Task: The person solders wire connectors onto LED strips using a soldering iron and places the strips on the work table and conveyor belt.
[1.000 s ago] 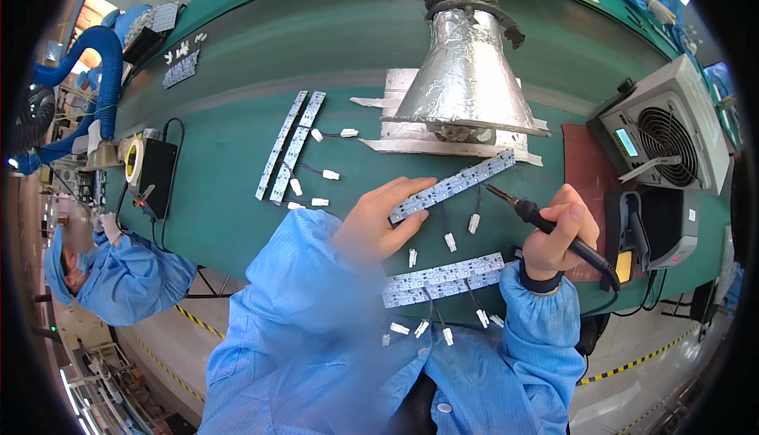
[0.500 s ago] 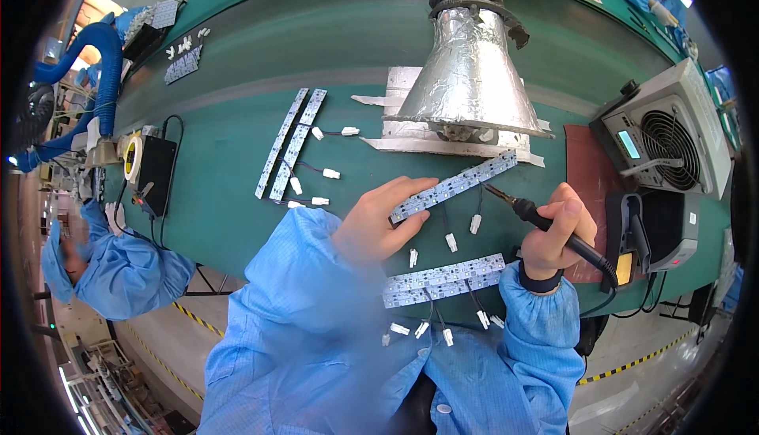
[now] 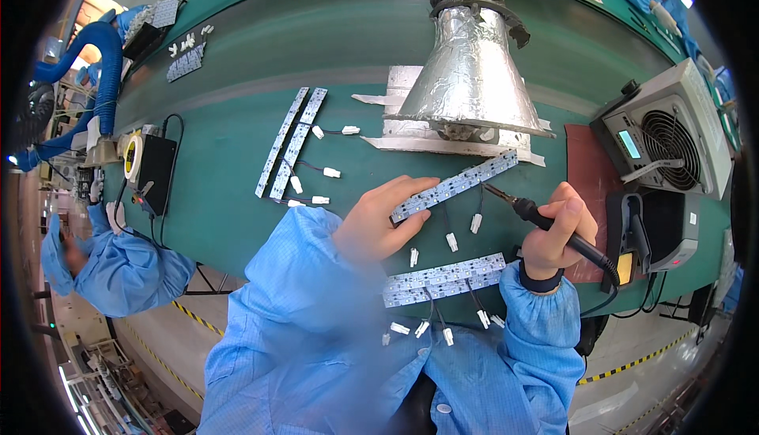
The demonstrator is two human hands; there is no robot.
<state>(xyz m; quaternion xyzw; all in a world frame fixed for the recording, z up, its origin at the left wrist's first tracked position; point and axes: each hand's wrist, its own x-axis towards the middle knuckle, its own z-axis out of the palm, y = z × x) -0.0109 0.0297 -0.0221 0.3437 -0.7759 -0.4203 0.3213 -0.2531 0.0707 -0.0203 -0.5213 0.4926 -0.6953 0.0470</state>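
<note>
My left hand [image 3: 385,218] pinches the left end of a narrow circuit board strip [image 3: 458,186], holding it slanted up to the right. Two wires with white connectors [image 3: 476,223] hang from the strip's lower edge. In my right hand [image 3: 560,229] is a soldering iron [image 3: 545,220], its tip pointing left, close to the wire near the strip's right end; whether it touches cannot be made out. Just in front of me lie more board strips [image 3: 444,280] side by side, their wires and white connectors toward me. Two further strips [image 3: 291,143] with connectors rest left of my left hand.
A foil-covered fume hood [image 3: 472,71] stands beyond the strip. To the right are a fan unit [image 3: 668,139], a soldering iron stand [image 3: 628,233] and a yellow sponge [image 3: 624,267]. At left sit a black box [image 3: 158,174] and a co-worker's blue sleeve [image 3: 134,273]. Small boards [image 3: 186,64] lie on the far belt.
The small boards on the far belt have shifted slightly to the right. The co-worker at left has moved a little. My hands, the strip and the soldering iron stay nearly still.
</note>
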